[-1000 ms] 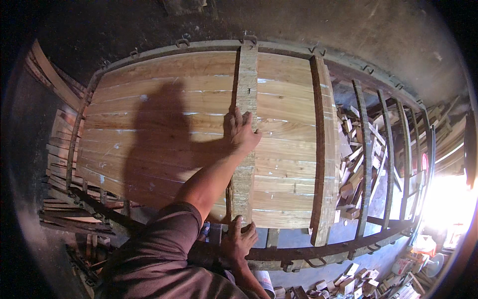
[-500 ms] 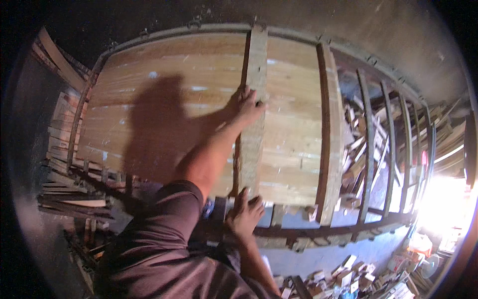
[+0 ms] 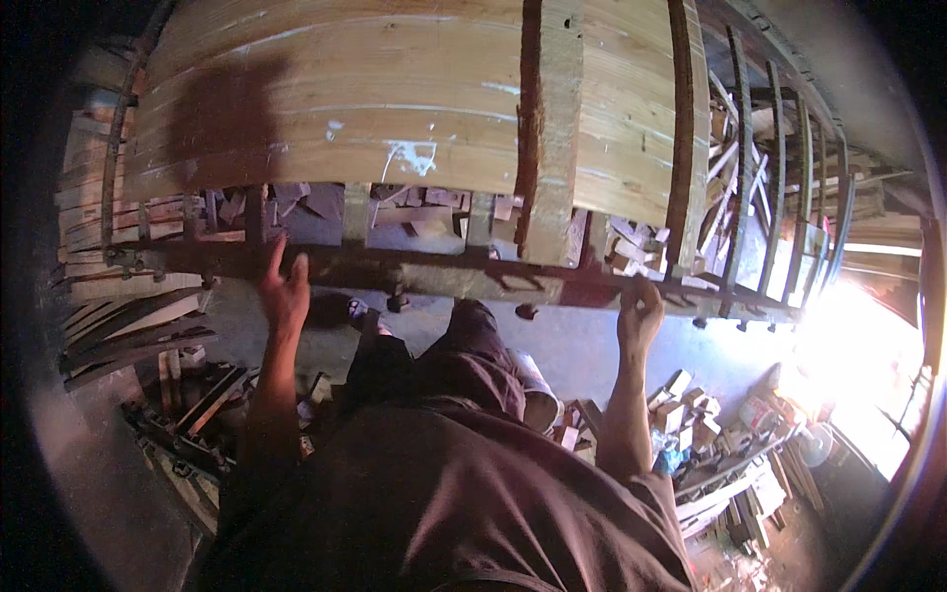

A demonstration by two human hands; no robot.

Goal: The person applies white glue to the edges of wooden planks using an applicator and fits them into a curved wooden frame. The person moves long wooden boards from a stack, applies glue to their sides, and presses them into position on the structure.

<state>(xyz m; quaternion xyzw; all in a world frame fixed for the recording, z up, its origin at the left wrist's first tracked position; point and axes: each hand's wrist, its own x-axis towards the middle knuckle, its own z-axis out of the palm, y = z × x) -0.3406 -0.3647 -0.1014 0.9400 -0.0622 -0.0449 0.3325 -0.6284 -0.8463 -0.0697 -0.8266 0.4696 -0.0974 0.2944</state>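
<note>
below the head camera, a metal frame (image 3: 434, 276) runs across the view, its near rail dark and rusty, with a panel (image 3: 345, 109) of pale planks lying on top and filling the upper left. the left hand (image 3: 284, 294) is raised just in front of the near rail, fingers (image 3: 274, 255) spread and loose, gripping nothing; whether it touches the rail cannot be told. the right hand (image 3: 639, 318) sits at the rail's underside further right, fingers curled in, seemingly on the rail's edge. a worn upright board (image 3: 548, 128) crosses the panel between the hands and overhangs its near edge. to the right of the panel the frame is bare, only thin bars (image 3: 779, 168) with gaps showing scrap wood (image 3: 730, 197) beneath. the panel's near edge stops short of the rail, leaving a slot where offcuts show. between rail and body lies bare floor (image 3: 582, 345). stacked slats (image 3: 128, 335) crowd the left side, small blocks (image 3: 691, 414) the lower right, by bright glare.
</note>
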